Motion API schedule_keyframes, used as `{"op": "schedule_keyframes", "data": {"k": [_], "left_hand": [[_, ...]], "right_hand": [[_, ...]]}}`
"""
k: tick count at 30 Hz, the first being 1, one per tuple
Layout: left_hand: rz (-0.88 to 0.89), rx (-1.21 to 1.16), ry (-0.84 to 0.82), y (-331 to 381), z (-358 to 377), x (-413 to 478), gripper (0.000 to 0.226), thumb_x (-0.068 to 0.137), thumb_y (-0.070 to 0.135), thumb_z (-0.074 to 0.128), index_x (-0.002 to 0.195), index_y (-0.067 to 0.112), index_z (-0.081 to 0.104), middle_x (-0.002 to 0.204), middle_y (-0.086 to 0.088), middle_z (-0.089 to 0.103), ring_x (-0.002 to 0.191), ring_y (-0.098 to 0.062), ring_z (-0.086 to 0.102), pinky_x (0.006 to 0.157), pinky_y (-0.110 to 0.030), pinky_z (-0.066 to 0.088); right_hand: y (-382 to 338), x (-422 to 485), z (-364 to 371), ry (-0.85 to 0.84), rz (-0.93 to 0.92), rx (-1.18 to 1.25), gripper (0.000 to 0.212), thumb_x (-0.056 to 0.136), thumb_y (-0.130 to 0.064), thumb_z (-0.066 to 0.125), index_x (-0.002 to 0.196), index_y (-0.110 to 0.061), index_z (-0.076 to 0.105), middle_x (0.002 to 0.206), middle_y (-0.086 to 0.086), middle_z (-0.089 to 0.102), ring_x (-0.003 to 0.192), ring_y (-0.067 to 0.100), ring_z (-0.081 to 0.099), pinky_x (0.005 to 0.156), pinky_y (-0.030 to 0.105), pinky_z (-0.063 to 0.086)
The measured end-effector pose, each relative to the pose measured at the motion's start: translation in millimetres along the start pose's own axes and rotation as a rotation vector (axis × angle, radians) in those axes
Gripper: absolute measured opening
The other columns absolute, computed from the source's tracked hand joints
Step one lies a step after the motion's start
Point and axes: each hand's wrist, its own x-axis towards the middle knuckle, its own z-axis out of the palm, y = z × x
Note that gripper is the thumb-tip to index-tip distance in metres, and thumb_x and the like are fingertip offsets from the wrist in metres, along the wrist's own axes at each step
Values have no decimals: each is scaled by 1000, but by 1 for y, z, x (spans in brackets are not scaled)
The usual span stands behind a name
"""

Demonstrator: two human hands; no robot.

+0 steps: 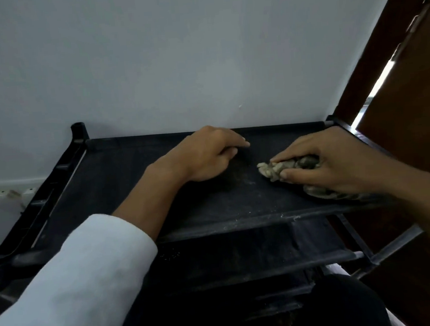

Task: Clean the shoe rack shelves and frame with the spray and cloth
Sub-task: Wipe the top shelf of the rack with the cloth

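A black shoe rack with a dusty fabric top shelf [122,175] stands against a pale wall. My right hand [337,161] grips a bunched grey-brown cloth [278,169] and holds it down on the right part of the top shelf. My left hand [208,155] rests on the middle of the same shelf, fingers loosely curled and holding nothing, index finger pointing right. Lower shelves [241,253] show below the front edge. No spray bottle is in view.
The rack's black plastic side frame [55,180] runs along the left. A brown wooden door [409,96] stands close on the right, slightly ajar. A white power strip [8,194] lies by the wall at left. My dark-clothed knee [336,307] is below.
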Motion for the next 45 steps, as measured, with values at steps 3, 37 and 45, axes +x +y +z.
{"op": "schedule_keyframes", "data": {"k": [3,37,45], "left_hand": [[-33,6,-64,-5,-1,-2,44,94,4,50,126,28,68,141,8,58,134,-10,48,112,-40,40],[-272,221,49,-35,-18,-11,67,80,-14,53,115,41,70,132,3,63,114,-24,60,91,-43,54],[-204,104,80,-44,-11,-8,46,91,-4,59,114,32,74,129,5,67,119,-18,61,106,-38,48]], "right_hand": [[-9,15,20,-15,-43,-51,31,88,-43,64,116,-34,73,106,-13,71,91,2,64,82,35,55],[-23,50,43,16,-160,-85,29,88,-33,72,116,-29,74,109,-8,72,94,9,66,81,33,54],[-13,54,25,-135,-178,1,31,81,-29,75,111,-29,77,104,-13,73,90,0,67,83,22,54]]}}
